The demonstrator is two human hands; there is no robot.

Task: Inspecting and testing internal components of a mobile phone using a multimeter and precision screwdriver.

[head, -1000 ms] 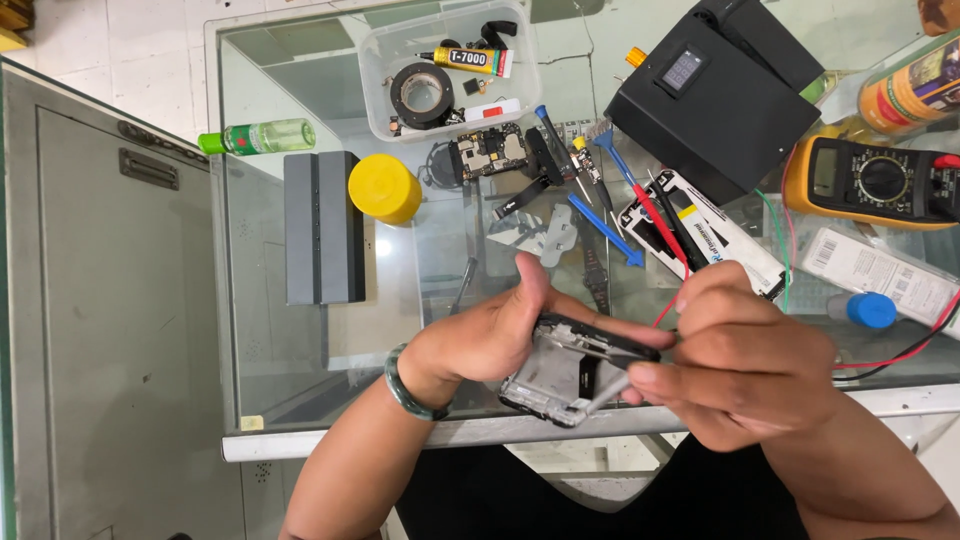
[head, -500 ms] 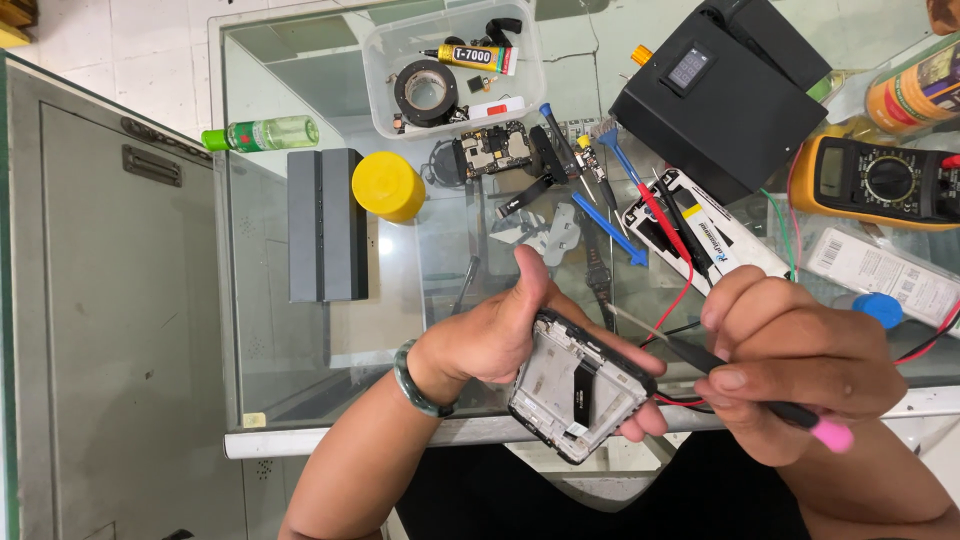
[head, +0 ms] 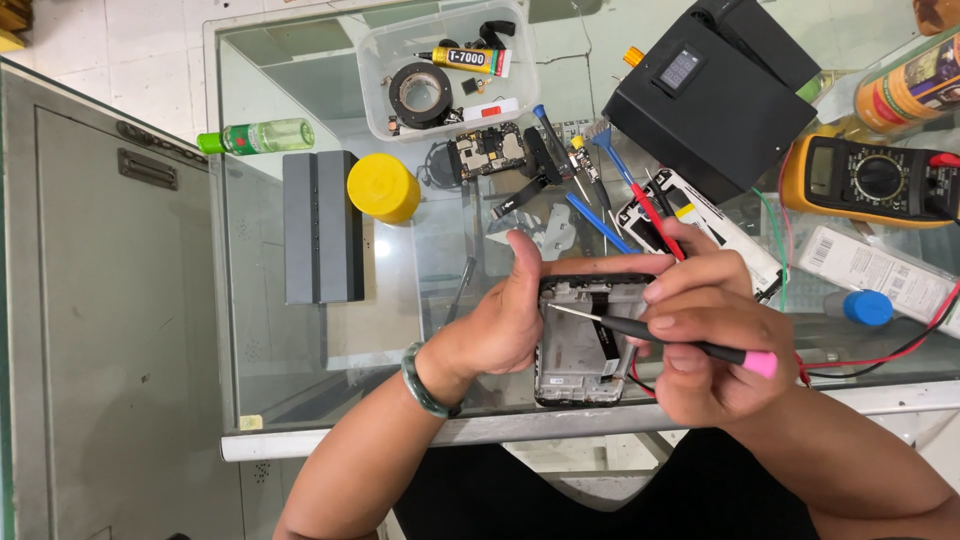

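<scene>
Holding opened phone frame (head: 583, 340) above glass table (head: 300, 340), left hand (head: 510, 320) fingers clamping its left edge. Right hand (head: 715, 335) fingers pinching pink-capped screwdriver (head: 660, 338), tip working inside frame. Judging: screw step. Next move needing steady tip, level frame.

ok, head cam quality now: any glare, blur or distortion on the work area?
Head view: sharp, no motion blur on the left hand, right hand or grey opened phone frame; even overhead light, soft shadows; the glass tabletop shows faint reflections and see-through clutter; slight wide-angle bending at the edges.
</scene>
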